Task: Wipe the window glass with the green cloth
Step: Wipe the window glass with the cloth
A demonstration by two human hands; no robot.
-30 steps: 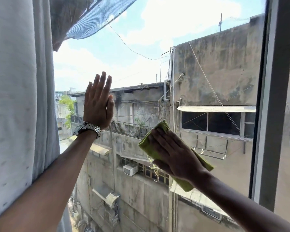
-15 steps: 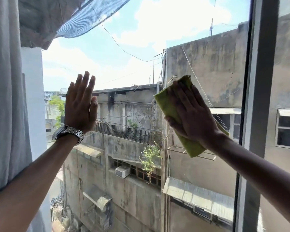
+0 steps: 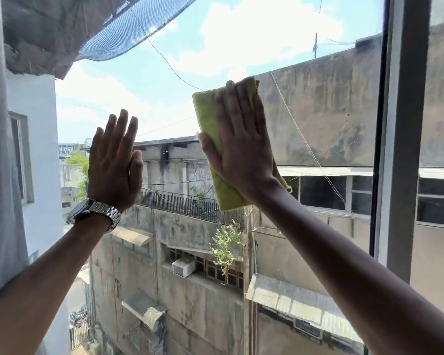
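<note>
Head view: my right hand (image 3: 241, 147) lies flat, pressing the cloth (image 3: 210, 119) on the glass (image 3: 164, 98); I'd push evenly, left hand (image 3: 113, 160) open beside it.

A grey curtain (image 3: 0, 155) hung at the far left, well away from the grip. Blue netting (image 3: 128, 29) sagged overhead, up and left of it. A dark window frame (image 3: 405, 139) stood upright to its right. A steel wristwatch (image 3: 95, 213) sat below and left. Outside, beneath the grip, were a railed balcony (image 3: 185, 203), a wall-rooted plant (image 3: 224, 245) and an air conditioner (image 3: 183, 267); a stained concrete wall (image 3: 323, 111) rose just right.
</note>
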